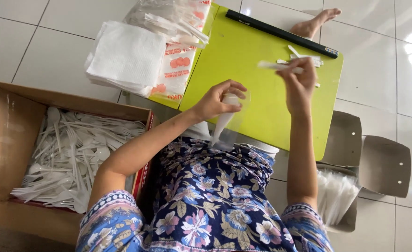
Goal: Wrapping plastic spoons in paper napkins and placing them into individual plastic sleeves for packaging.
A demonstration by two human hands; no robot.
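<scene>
From the head camera we look down on a lime-green folding table (243, 51) set on a white tiled floor (14, 28). Our left hand (217, 98) hovers over the table's near-left part, its fingers curled and pinching the top of a clear plastic sleeve (224, 122) that holds a rolled white napkin and hangs down past the table's near edge towards our lap. Our right hand (300, 84) is raised over the table's right side, fingertips pressed together on a white plastic utensil (276, 66) held roughly level; which kind of utensil it is we cannot quite tell, as it is blurred. Just beyond that hand, a few more loose white utensils (306, 57) lie on the table, near a black bar (280, 32) running along the far edge.

The middle of the table between our hands is bare green. The far-left corner is crowded: a stack of white paper napkins (126, 56) overhangs the left edge, and beside it lies a bag of wrapped utensils (178, 18).

On the floor to our left, an open cardboard box (10, 140) filled with white plastic spoons and forks (70, 154) sits close against our arm. To our right, under the table's near-right corner, a smaller open box (378, 163) holds finished clear packets (336, 191). A bare foot (315, 23) rests beyond the far edge.
</scene>
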